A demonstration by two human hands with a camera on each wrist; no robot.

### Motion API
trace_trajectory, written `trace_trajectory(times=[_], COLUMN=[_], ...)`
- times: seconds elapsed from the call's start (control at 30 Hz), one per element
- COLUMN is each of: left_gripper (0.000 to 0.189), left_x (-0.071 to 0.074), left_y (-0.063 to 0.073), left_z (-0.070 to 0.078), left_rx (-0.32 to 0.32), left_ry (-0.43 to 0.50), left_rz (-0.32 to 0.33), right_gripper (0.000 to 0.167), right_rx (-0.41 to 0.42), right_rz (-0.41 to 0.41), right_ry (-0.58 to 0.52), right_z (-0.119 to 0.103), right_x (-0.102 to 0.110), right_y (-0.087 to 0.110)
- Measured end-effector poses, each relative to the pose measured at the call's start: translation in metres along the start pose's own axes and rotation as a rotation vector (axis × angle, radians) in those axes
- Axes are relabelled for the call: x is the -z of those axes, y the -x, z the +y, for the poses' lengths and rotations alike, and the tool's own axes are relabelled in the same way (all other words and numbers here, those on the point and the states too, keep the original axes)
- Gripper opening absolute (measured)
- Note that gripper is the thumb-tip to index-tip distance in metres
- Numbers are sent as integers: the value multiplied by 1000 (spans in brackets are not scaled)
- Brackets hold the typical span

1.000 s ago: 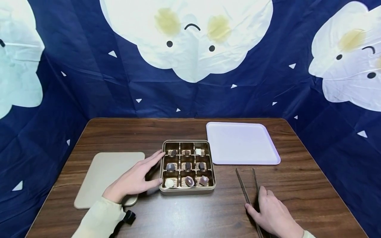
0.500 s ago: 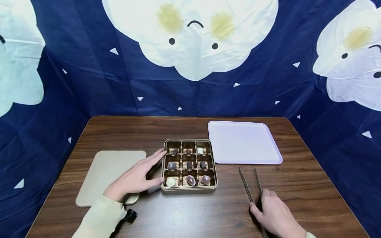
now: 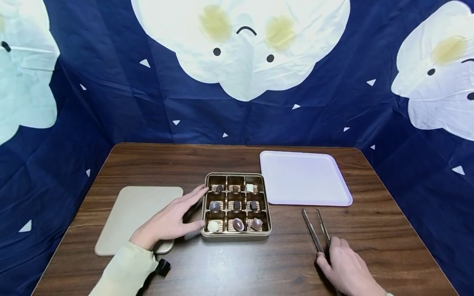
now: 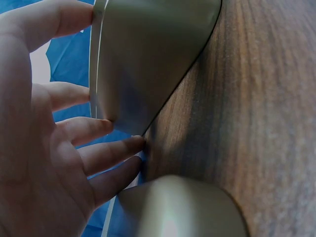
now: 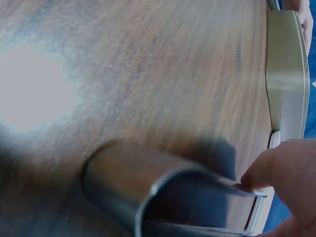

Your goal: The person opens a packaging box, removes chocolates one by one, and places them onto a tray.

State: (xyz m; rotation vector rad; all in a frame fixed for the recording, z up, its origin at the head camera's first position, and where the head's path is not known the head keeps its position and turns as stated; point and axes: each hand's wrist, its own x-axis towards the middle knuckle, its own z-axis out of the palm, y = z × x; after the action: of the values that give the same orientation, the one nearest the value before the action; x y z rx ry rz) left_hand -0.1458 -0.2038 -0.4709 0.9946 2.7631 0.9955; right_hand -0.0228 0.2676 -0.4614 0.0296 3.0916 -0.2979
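Note:
A gold tin (image 3: 237, 237) with a divided gold insert holds several chocolates, one in each compartment; a white one (image 3: 213, 226) and a glossy oval one (image 3: 238, 224) lie in the front row. My left hand (image 3: 168, 220) touches the tin's left side, its fingers spread and fairly straight; in the left wrist view the fingertips meet the tin's wall (image 4: 153, 54). At the right my right hand (image 3: 348, 265) holds metal tongs (image 3: 312, 231) around their arms, tips apart and pointing toward the back. In the right wrist view the tongs' bent end (image 5: 123, 173) shows close up.
A beige lid (image 3: 129, 218) lies left of the tin, partly under my left forearm. At the back right, next to the tin, is a pale lilac tray (image 3: 303, 176). Blue cloth with white clouds (image 3: 244, 119) hangs behind the wooden table (image 3: 177, 160).
The right hand has shifted slightly right with the tongs, and the tongs' tips have come closer together. My left hand stays at the tin. The whole head view has shifted a little.

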Motion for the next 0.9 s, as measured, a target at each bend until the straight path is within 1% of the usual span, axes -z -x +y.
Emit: trace_trajectory(times=[0.07,0.17,0.3,0.4,0.53,0.77,0.9], left_gripper=[92,92,93,93,93,93,94], left_x=[0,-1,-1,0,1,1,1], left_y=[0,1,0,0,0,1,1], left_z=[0,-1,-1,-1,-1,1,2], left_rx=[0,1,2,2,8,23,19], left_ry=[4,11,11,11,10,5,1], left_rz=[0,1,1,-1,-5,-10,-10], right_gripper=[30,30,41,43,48,50,45], right_rx=[19,70,150,214,292,344,451], right_rz=[16,72,166,239,325,394,479], right_ry=[-3,-13,-33,-33,-12,36,67], right_z=[1,2,1,0,-4,-18,-24], right_x=[1,4,14,22,33,48,51], right_y=[2,6,8,6,-1,-22,-36])
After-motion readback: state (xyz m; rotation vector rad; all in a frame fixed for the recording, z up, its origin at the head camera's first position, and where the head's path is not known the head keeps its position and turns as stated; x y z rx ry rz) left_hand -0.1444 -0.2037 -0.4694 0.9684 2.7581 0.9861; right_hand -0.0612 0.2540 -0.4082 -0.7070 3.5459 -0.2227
